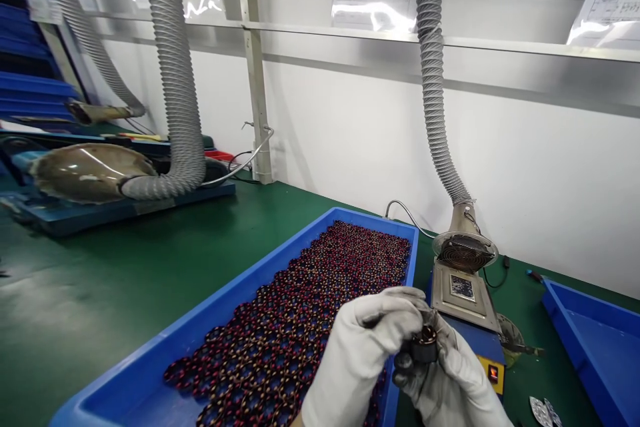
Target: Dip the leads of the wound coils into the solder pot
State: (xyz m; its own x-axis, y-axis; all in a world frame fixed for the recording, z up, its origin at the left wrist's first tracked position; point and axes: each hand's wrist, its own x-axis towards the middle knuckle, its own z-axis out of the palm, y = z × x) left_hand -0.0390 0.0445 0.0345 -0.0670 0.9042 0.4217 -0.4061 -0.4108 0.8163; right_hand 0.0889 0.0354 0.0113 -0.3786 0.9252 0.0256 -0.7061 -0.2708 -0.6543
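Both my hands wear white gloves with blackened fingertips. Between them is a small black ring-shaped coil with copper wire (425, 345), held over the right rim of a long blue tray (334, 215). My left hand (363, 337) pinches at the coil's upper side with thumb and fingers. Wrapped round it from below and the right is my right hand (453, 370). Fingers hide part of the coil. Many similar ring coils (300, 320), dark with red and gold marks, lie packed in the tray.
Just beyond my hands stands a solder pot (465, 297) with a lit orange switch, below a grey exhaust hose (433, 80). Another blue tray (600, 347) is at the right. Metallic scraps (545, 411) lie on the green bench (240, 227). A second hose (175, 80) hangs at left.
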